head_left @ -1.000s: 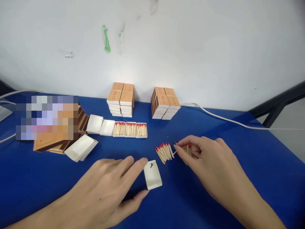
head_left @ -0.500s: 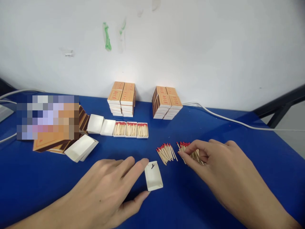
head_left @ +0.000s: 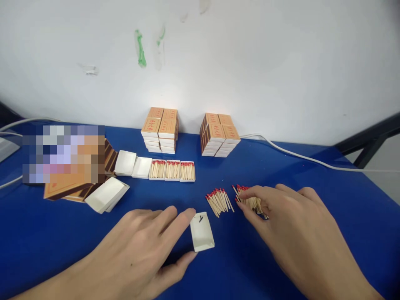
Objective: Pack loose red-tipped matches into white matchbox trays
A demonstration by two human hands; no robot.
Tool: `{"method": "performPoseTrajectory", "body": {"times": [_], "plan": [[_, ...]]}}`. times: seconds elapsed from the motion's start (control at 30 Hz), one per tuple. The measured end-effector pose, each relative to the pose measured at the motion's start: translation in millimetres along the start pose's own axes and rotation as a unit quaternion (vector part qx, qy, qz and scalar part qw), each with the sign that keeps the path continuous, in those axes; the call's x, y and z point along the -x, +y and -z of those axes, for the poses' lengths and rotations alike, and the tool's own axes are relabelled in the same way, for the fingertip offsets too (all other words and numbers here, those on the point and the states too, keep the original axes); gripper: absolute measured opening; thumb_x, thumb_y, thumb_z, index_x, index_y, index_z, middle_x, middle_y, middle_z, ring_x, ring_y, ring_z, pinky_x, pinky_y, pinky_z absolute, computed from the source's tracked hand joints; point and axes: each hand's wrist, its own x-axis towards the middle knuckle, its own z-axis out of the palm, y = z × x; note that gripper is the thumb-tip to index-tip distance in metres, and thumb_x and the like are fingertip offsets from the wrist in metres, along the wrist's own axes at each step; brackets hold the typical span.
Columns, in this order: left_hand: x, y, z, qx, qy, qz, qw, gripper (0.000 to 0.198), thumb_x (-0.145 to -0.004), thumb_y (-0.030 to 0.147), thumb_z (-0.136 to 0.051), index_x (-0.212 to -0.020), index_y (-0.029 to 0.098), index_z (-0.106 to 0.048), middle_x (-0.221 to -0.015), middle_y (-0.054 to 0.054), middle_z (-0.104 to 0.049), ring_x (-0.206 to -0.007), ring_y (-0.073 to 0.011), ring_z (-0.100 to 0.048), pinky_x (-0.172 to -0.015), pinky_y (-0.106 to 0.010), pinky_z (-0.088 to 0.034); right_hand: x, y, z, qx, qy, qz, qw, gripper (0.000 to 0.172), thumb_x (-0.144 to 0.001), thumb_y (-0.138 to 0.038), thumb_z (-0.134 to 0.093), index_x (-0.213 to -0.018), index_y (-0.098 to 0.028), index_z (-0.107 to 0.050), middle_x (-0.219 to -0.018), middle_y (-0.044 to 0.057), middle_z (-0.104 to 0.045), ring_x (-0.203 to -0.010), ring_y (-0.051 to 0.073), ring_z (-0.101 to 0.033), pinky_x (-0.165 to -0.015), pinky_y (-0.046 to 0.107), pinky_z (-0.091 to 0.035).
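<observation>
My left hand (head_left: 140, 250) rests on the blue table (head_left: 46, 241) with its index finger and thumb spread against the left side of a small white matchbox tray (head_left: 202, 231), which has a dark mark inside. My right hand (head_left: 290, 233) lies over a heap of red-tipped matches (head_left: 250, 199), fingers curled and pinching at them. A second small bundle of matches (head_left: 218, 201) lies just left of that heap, untouched.
Three filled trays (head_left: 172, 170) and two empty white trays (head_left: 133, 164) stand in a row behind. Two stacks of orange matchboxes (head_left: 161, 130) (head_left: 219, 134) stand by the wall. Box sleeves and trays (head_left: 103, 193) lie at left. A white cable (head_left: 296, 156) runs right.
My right hand has drawn back to the right, from the gap between the two match groups onto the right heap. The left hand and tray have stayed put.
</observation>
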Motion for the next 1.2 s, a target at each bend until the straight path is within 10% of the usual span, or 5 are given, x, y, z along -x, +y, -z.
{"method": "performPoseTrajectory", "body": {"times": [0.87, 1.2], "plan": [[2, 0, -0.6, 0.01, -0.016, 0.004, 1.0, 0.047, -0.113, 0.037, -0.059, -0.154, 0.016, -0.055, -0.109, -0.008, -0.079, -0.073, -0.0256, -0.08, -0.056, -0.044, -0.061, -19, -14, -5, -0.1, -0.075, -0.076, 0.989, 0.029, -0.108, -0.033, -0.065, -0.083, -0.028, -0.078, -0.067, -0.002, -0.069, -0.071, 0.023, -0.067, -0.079, 0.044, -0.037], [1, 1, -1.4, 0.006, -0.015, 0.003, 1.0, 0.046, -0.113, 0.037, -0.058, -0.154, 0.015, -0.055, -0.113, -0.01, -0.081, -0.078, -0.028, -0.082, -0.058, -0.046, -0.064, -15, -4, -10, -0.015, -0.003, -0.047, 0.999, 0.023, -0.107, -0.025, -0.058, -0.099, -0.025, -0.079, -0.07, 0.001, -0.072, -0.068, 0.025, -0.067, -0.076, 0.042, -0.035]]}}
